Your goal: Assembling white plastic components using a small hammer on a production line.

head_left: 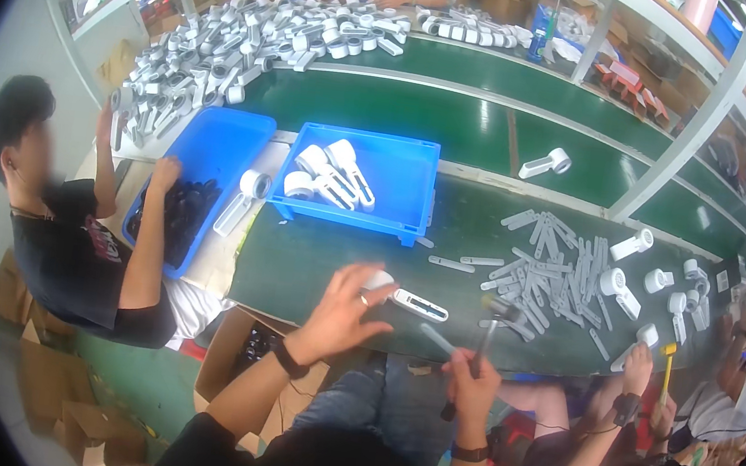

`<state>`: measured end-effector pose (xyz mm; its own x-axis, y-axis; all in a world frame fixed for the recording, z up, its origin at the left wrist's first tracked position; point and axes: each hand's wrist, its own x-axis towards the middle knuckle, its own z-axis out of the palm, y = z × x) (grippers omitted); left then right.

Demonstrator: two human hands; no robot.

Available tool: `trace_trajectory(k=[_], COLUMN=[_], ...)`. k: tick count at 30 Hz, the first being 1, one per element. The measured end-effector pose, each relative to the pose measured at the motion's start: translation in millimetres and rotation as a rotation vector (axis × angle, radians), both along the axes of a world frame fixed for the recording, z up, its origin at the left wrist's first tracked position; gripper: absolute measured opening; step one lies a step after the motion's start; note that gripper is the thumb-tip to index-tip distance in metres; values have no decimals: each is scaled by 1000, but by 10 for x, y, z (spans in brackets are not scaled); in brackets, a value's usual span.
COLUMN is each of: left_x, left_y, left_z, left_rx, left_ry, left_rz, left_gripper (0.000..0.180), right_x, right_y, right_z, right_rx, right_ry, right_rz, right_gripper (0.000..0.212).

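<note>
On the green bench in front of me lies a white handheld device, with a rounded head and a dark slotted handle. My left hand is at its head end, fingers and thumb spread; the fingers partly cover the head, and whether they touch it is unclear. My right hand is closed around the dark handle of a hammer, its head raised over the bench. A thin grey strip also sticks out from that hand's thumb side. Loose grey strips are heaped to the right.
A blue bin holds several white devices. Left of it, a co-worker reaches into a blue tray of dark parts. Many devices are piled at the far left. At right, a co-worker grips a yellow hammer. A metal post rises there.
</note>
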<state>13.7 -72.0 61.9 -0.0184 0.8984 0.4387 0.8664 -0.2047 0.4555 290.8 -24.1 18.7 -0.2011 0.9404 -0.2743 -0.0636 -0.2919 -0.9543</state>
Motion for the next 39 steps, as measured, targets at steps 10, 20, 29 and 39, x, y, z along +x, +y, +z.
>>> trace_trajectory(k=[10,20,29,39], left_x=[-383,-360,-297,-395], left_y=[369,696,681,704], left_z=[-94,-431,-455,-550], left_rx=[-391,47,-74,110], left_ry=[-273,-98,-317,278], left_rz=[93,-201,-221,-382], left_gripper=[56,49,73,34], right_x=[273,-441,-543,-644], right_y=[48,526,850,893], right_z=[117,267,-58,130], right_rx=[11,128,366,281], right_ry=[15,-260,-470,-570], right_rz=[-48,126,328,370], right_gripper=[18,25,26,32])
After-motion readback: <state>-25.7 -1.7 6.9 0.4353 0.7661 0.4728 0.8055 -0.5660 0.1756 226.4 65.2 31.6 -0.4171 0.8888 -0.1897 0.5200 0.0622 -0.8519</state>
